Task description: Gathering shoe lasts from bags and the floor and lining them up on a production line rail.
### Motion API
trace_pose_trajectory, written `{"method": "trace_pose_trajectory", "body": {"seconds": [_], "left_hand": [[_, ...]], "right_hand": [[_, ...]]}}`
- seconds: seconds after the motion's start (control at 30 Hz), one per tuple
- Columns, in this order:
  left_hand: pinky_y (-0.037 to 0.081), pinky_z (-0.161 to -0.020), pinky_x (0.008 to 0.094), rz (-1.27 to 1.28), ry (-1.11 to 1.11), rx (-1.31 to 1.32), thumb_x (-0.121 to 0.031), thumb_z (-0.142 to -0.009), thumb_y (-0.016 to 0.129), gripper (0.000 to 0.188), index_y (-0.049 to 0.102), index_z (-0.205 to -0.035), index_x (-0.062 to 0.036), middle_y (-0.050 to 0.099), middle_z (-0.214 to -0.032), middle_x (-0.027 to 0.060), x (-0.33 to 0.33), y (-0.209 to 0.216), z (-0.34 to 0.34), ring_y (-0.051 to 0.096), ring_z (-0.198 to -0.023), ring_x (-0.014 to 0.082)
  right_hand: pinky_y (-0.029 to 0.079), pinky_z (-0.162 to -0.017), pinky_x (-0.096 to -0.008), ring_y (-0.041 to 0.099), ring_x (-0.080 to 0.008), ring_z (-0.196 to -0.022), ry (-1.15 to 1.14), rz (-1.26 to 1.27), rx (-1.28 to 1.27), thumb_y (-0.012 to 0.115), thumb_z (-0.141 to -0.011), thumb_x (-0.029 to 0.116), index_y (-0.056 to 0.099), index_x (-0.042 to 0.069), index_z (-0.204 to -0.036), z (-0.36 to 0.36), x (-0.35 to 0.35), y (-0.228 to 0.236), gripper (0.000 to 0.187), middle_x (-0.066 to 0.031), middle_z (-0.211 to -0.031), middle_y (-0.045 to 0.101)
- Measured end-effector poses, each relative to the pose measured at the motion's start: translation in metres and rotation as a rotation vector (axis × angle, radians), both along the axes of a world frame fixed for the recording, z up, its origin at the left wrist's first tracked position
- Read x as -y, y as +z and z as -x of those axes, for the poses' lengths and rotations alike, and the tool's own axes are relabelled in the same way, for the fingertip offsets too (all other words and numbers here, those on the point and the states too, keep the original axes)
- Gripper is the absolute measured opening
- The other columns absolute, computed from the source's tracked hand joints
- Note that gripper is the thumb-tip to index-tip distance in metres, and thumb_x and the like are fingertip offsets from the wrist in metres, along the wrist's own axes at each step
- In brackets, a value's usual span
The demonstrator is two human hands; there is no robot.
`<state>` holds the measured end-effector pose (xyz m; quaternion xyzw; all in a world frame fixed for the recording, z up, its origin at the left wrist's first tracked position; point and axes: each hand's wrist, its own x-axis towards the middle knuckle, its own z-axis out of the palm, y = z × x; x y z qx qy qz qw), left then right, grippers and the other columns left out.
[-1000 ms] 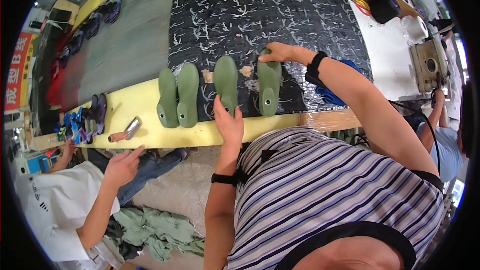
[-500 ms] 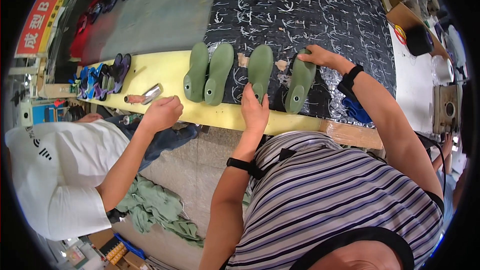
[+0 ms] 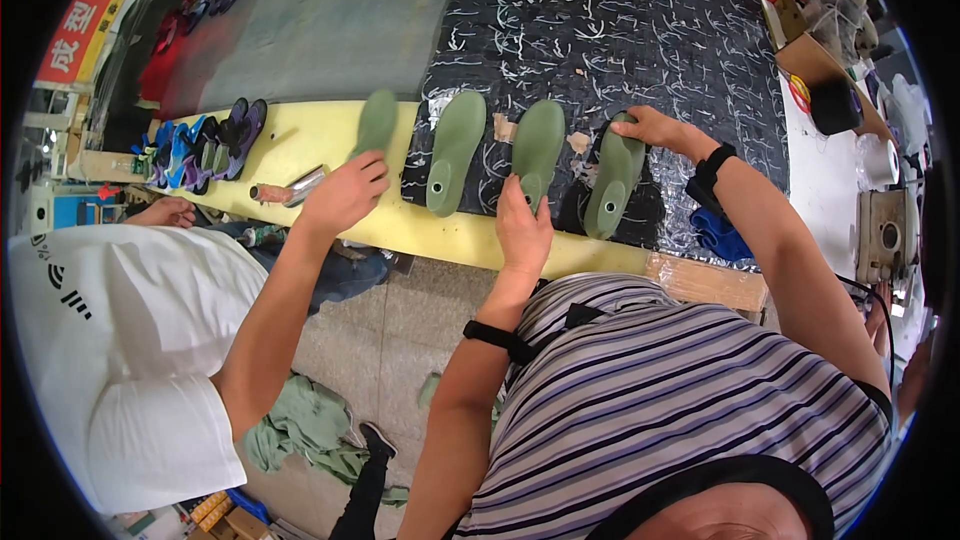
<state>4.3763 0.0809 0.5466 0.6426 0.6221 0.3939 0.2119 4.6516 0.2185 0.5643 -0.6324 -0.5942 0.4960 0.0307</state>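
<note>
My left hand (image 3: 524, 231) grips the heel end of a green shoe last (image 3: 539, 138), fingers on one side and thumb on the other. My right hand (image 3: 662, 129) holds the toe end of another green last (image 3: 617, 178), thumb across its top. Both lasts lie sole up on the black sheeting, toes pointing away from me. To their left lies a third green last (image 3: 456, 145) that neither of my hands touches. At my left, a co-worker's hand (image 3: 346, 195) grasps one more green last (image 3: 377, 123), blurred by motion.
Purple and blue shoes (image 3: 210, 150) stand on the yellow bench edge (image 3: 300, 130) at the left, near a shiny metal cylinder (image 3: 304, 186). A blue cloth (image 3: 722, 234) lies right of my lasts. The co-worker in white (image 3: 150, 340) sits close on my left.
The co-worker's hand has moved right and taken hold of the leftmost last. My hands stay on the same two lasts. A dark-clad leg has appeared at the bottom.
</note>
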Motion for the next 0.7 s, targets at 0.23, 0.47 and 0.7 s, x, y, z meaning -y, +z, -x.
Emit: {"method": "trace_pose_trajectory", "body": {"seconds": [0.23, 0.47, 0.7], "left_hand": [[0.043, -0.086, 0.044, -0.058, 0.118, -0.062, -0.004, -0.071, 0.068, 0.057, 0.042, -0.121, 0.0031, 0.053, -0.111, 0.0262, -0.014, 0.002, 0.039, 0.053, -0.1, 0.0416], [0.037, -0.095, 0.0446, 0.16, -0.71, -1.665, -0.046, -0.077, 0.059, 0.047, 0.058, -0.116, -0.0186, 0.059, -0.113, 0.0098, -0.11, 0.101, 0.077, 0.049, -0.114, 0.0262], [0.035, -0.093, 0.046, -0.07, 0.328, -0.035, -0.009, -0.071, 0.069, 0.049, 0.049, -0.113, 0.0048, 0.045, -0.121, 0.0275, -0.039, -0.002, 0.221, 0.044, -0.107, 0.0386]], "right_hand": [[0.042, -0.088, -0.0373, 0.055, -0.0271, -0.102, -0.003, -0.003, -0.001, 0.061, -0.081, 0.05, 0.053, -0.009, -0.113, -0.005, 0.001, -0.004, 0.068, -0.0208, -0.108, 0.058], [0.043, -0.085, -0.038, 0.057, -0.0294, -0.099, -0.077, -0.073, 0.001, 0.062, -0.08, 0.049, 0.054, -0.01, -0.11, -0.014, 0.011, -0.014, 0.066, -0.0229, -0.105, 0.059], [0.043, -0.087, -0.0402, 0.056, -0.036, -0.104, 0.046, -0.125, 0.002, 0.061, -0.077, 0.057, 0.055, -0.008, -0.11, 0.007, 0.003, -0.011, 0.073, -0.0255, -0.11, 0.058]]}}
